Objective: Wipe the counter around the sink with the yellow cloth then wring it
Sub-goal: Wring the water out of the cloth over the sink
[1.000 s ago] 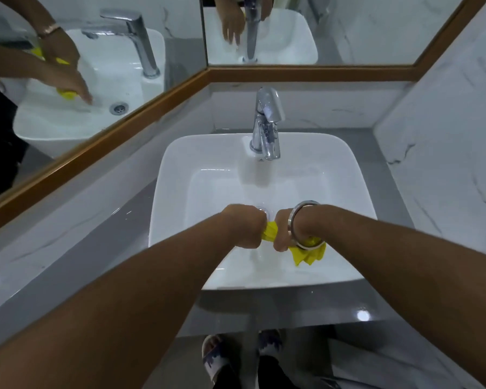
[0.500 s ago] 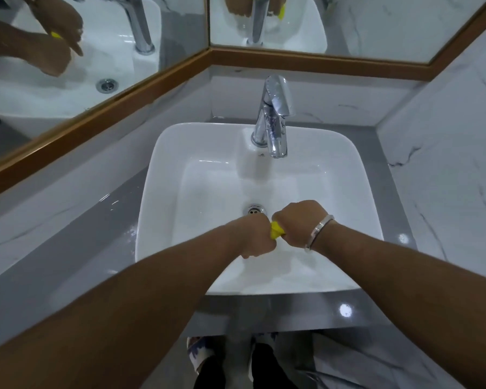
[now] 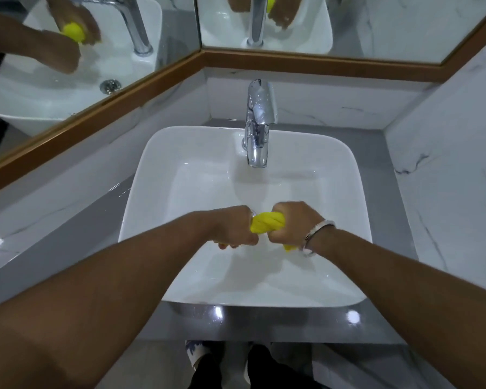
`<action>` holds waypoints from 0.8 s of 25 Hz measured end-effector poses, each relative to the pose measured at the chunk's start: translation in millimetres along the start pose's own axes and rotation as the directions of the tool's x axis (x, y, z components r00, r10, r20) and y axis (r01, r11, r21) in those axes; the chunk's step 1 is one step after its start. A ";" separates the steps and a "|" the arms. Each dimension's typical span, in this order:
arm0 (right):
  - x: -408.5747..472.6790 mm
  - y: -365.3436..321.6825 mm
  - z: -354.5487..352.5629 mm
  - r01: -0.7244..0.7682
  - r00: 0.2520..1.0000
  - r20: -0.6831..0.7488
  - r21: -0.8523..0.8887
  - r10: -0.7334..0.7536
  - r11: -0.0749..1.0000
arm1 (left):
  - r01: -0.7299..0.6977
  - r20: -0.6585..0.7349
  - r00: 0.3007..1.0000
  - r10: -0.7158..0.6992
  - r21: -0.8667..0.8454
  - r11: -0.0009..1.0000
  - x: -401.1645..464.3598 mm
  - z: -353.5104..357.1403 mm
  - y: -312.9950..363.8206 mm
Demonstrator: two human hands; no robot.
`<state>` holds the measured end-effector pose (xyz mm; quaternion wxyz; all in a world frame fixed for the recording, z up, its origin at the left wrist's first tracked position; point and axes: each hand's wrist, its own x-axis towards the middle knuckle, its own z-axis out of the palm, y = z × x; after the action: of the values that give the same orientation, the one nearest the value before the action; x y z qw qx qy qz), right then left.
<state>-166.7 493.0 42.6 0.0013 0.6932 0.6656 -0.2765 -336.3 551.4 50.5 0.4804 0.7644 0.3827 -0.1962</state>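
Pulled a little apart since half a second ago, baring a longer twisted stretch of bright yellow cloth (image 3: 267, 222).
Left hand (image 3: 232, 228) fisted round one end, right hand (image 3: 291, 224) with silver bangle (image 3: 317, 234) fisted round the other, above white square ceramic basin (image 3: 152, 164); wringing under way, grey counter (image 3: 68, 220) apparently wiped.

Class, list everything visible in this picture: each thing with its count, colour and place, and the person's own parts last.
sink: 1, white, centre of counter
tap: 1, chrome, rear rim of sink
counter: 1, grey, around sink
mirrors: 2, wood-framed, behind and left
marble wall: 1, white, right
yellow cloth: 1, twisted, over basin
bracelet: 1, silver, right wrist
left hand: 1, gripping cloth
right hand: 1, gripping cloth
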 end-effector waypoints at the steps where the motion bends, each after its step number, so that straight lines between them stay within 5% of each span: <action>1: -3.3 -1.8 0.2 -0.094 0.986 0.149 0.110 0.077 0.989 | -0.009 0.001 1.000 0.009 0.136 0.991 -4.4 -3.3 1.8; 3: -9.2 -6.0 0.2 -0.343 0.858 0.494 0.351 0.140 0.871 | -0.006 -0.054 0.998 0.035 0.459 0.888 -10.6 -7.7 5.9; 5: -11.7 -12.2 -0.1 -0.578 0.716 0.694 0.527 0.077 0.624 | 0.012 -0.201 0.967 0.156 0.649 0.761 -15.8 -8.8 4.6; 8: -6.5 -17.9 -6.3 -0.625 0.712 0.698 0.580 0.077 0.522 | 0.111 -0.515 0.677 0.526 0.777 0.619 -13.2 14.8 -11.3; 10: -4.3 -22.3 -13.3 -0.604 0.729 0.677 0.565 0.103 0.562 | 0.070 -0.594 0.524 0.611 0.745 0.664 -3.2 43.1 -17.8; 13: -11.2 -28.0 -19.2 -0.602 0.705 0.696 0.482 0.139 0.637 | -0.081 -0.621 0.567 0.541 0.612 0.787 12.4 47.8 -16.3; 16: -14.7 -28.1 -18.0 -0.575 0.698 0.691 0.385 0.187 0.722 | -0.117 -0.472 0.701 0.534 0.663 0.739 17.3 22.6 -9.7; 18: -8.5 -26.1 -19.6 -0.441 0.773 0.590 0.235 0.234 0.866 | -0.028 -0.345 0.858 0.379 0.706 0.707 13.4 11.9 4.3; 20: 1.1 -23.5 -19.1 -0.213 0.866 0.457 -0.025 0.200 0.977 | 0.072 -0.300 0.940 0.163 0.640 0.765 13.0 8.0 19.2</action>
<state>-181.2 503.8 67.0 0.1782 0.6757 0.5648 -0.4389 -312.8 544.8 49.3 0.1217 0.9133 0.3501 -0.1690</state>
